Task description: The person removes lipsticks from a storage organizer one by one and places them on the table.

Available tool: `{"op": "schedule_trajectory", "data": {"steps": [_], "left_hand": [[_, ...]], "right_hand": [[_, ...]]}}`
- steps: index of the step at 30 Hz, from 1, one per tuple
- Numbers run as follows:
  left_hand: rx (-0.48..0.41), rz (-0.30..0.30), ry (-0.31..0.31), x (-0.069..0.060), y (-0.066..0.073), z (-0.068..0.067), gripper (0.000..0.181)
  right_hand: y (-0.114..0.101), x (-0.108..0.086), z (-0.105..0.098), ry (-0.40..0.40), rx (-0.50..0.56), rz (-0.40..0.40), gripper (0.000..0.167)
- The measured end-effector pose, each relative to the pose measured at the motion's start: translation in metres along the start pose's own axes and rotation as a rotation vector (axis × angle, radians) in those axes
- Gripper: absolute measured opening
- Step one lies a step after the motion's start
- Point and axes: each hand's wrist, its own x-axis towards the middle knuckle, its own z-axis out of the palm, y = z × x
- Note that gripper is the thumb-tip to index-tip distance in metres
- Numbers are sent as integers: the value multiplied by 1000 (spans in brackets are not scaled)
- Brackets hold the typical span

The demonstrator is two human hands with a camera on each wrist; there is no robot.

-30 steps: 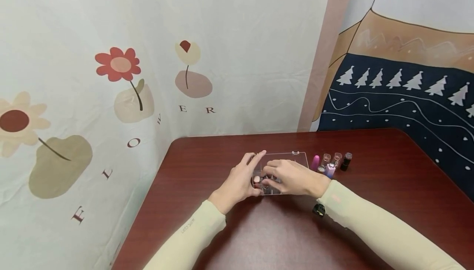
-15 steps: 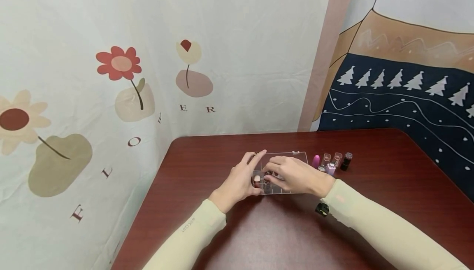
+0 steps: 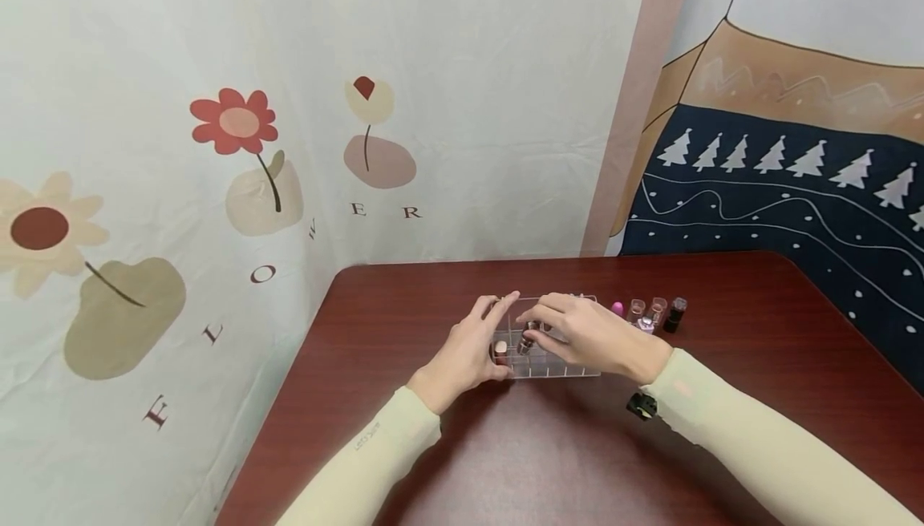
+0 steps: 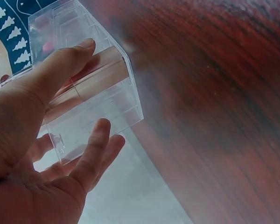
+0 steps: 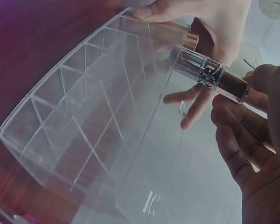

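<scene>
At far left, a pale backdrop printed with flowers and letters. Next, out of a pale sleeve, the left hand, grip clamped round the left end of a clear compartmented case, thumb at the near wall, fingers behind. Inside that end, beside the thumb, a copper-toned tube. Just right of it, a silver lipstick tube with a patterned band, held tilted; lower end inside or above a compartment, impossible to tell. Around its upper end, the right hand, grip pinching between thumb and fingers. Beneath, a dark red tabletop. Farther right, close together: a pink-topped item partly hidden by the hand, two clear-topped tubes, a lilac bottle, a black tube. At far right, a navy hanging with white trees.
</scene>
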Motion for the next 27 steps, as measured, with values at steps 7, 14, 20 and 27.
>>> {"op": "schedule_trajectory", "data": {"steps": [7, 14, 20, 27], "left_hand": [[-3, 12, 12, 0, 0, 0, 128], [-4, 9, 14, -1, 0, 0, 129], [1, -7, 13, 0, 0, 1, 131], [1, -16, 6, 0, 0, 1, 130]], "right_hand": [[3, -7, -12, 12, 19, 45, 32], [6, -15, -21, 36, 44, 72, 34], [11, -22, -29, 46, 26, 84, 33], [19, -32, -38, 83, 18, 71, 37]]}}
